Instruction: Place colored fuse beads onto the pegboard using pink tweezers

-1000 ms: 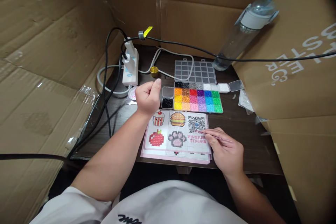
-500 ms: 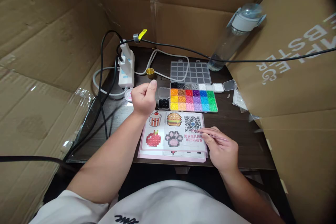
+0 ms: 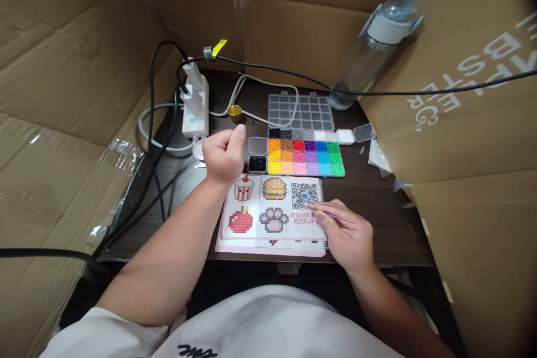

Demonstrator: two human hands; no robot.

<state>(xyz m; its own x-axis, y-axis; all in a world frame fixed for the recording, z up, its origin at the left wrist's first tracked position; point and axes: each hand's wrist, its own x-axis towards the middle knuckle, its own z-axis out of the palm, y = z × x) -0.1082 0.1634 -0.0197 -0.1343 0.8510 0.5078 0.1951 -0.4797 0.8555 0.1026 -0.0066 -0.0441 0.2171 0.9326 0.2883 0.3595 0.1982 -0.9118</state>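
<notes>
Pink-tipped tweezers (image 3: 331,215) are pinched in the right hand (image 3: 350,238) over the pattern sheet's (image 3: 272,207) right edge. Nothing visible is held in the fisted left hand (image 3: 222,155), raised left of the bead box (image 3: 305,155). Bead picking seems underway; careful tip aim is needed.

Your right hand (image 3: 350,238) pinches a thin, shiny metal pick (image 3: 331,214). Under its fingertips lies a smooth paper pattern sheet (image 3: 272,207) with a soft shine. Just past your left hand (image 3: 222,154), which is curled into a fist, sits a clear plastic bead box (image 3: 306,158) full of tiny bright plastic beads. The table (image 3: 369,201) beside your right fingers looks like dark wood, a bit glossy. The walls (image 3: 84,67) around are rough, dull brown cardboard. The bottle (image 3: 369,50) is clear plastic.
</notes>
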